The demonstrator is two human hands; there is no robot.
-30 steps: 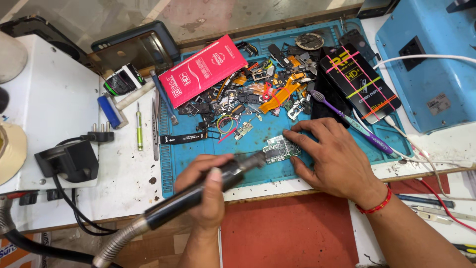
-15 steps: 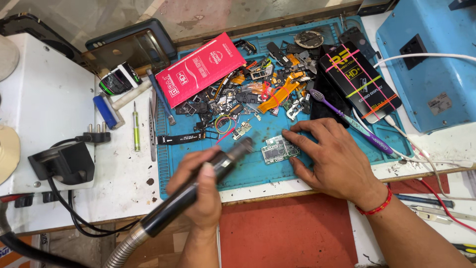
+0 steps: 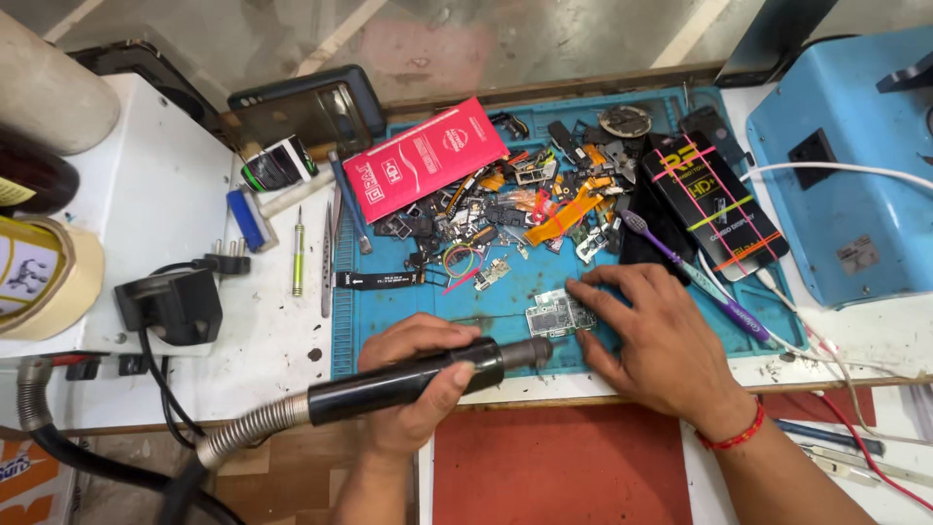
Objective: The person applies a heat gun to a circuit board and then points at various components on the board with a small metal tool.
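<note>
Left hand (image 3: 413, 389): wrapped around a black hot-air wand (image 3: 408, 379), nozzle level and pointing right at the board.
Right hand (image 3: 656, 340): spread flat, fingertips pressing beside a small circuit board (image 3: 556, 316) on the blue mat (image 3: 389, 331).
Hidden: the wand's ribbed hose (image 3: 248, 433) runs off the bottom edge; whether the nozzle touches the board is unclear.
Around: a heap of phone parts (image 3: 505, 219) behind the board, a red packet (image 3: 428, 170), a purple toothbrush (image 3: 695, 277), tweezers (image 3: 327, 262), a blue machine (image 3: 846, 165) at right.
</note>
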